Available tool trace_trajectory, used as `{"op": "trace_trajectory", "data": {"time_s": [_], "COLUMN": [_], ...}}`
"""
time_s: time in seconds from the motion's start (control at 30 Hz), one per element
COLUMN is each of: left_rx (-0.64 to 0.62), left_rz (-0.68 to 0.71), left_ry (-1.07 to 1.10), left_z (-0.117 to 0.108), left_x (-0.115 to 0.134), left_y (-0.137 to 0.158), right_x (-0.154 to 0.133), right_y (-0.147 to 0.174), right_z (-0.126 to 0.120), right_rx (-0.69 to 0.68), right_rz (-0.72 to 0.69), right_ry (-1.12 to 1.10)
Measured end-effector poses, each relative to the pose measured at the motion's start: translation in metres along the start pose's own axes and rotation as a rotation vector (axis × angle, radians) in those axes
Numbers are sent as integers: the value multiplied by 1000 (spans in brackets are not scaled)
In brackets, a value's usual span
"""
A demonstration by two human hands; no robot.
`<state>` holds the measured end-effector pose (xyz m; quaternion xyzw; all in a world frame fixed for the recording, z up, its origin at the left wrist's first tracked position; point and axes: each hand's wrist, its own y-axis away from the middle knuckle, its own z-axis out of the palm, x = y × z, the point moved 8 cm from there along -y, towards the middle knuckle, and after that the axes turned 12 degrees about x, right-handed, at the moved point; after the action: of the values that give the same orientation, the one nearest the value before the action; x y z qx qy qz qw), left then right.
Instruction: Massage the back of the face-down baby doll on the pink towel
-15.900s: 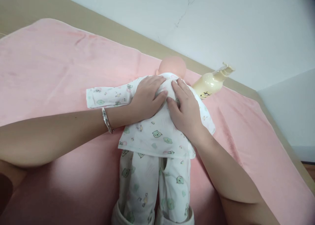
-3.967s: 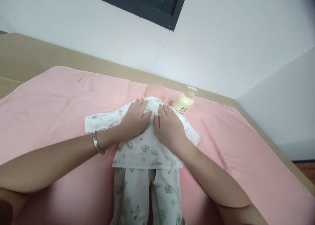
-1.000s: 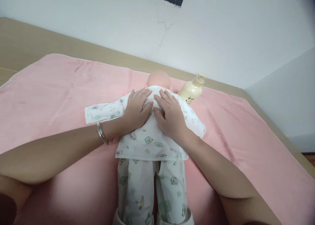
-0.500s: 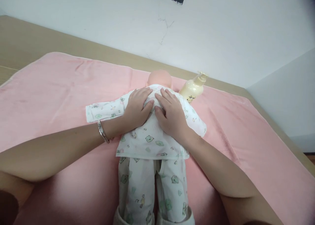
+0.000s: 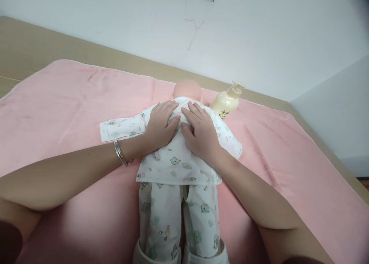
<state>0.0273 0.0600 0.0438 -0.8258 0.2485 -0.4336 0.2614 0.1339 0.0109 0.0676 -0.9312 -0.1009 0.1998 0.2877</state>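
A baby doll [image 5: 187, 90] lies on a pink blanket, its bald head away from me. It wears a white printed top [image 5: 173, 166] and matching trousers [image 5: 167, 218]; its face is not visible. My left hand [image 5: 161, 125] rests flat on the upper left of the top, fingers stretched toward the neck. On the upper right lies my right hand [image 5: 201, 133], likewise flat with fingers spread. The thumbs point at each other, a small gap between them. Neither hand grips anything. A silver bangle [image 5: 120, 152] circles my left wrist.
The pink blanket [image 5: 72, 98] covers much of a wooden surface [image 5: 37, 37]. Beyond the doll's right-hand shoulder, a pale yellow pump bottle [image 5: 227, 100] leans on the blanket. A white wall [image 5: 138, 21] with a crack rises behind.
Both hands stay on the doll's top, with no clear movement against it. The whole view has shifted very slightly.
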Motion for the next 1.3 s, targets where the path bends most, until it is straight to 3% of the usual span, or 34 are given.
{"op": "trace_trajectory", "data": {"time_s": [1.3], "left_rx": [-14], "left_rz": [-15], "left_ry": [-11], "left_z": [2], "left_x": [0], "left_y": [1], "right_x": [2], "right_y": [0], "right_z": [-3], "right_rx": [13], "right_rz": [11], "right_ry": [-9]}}
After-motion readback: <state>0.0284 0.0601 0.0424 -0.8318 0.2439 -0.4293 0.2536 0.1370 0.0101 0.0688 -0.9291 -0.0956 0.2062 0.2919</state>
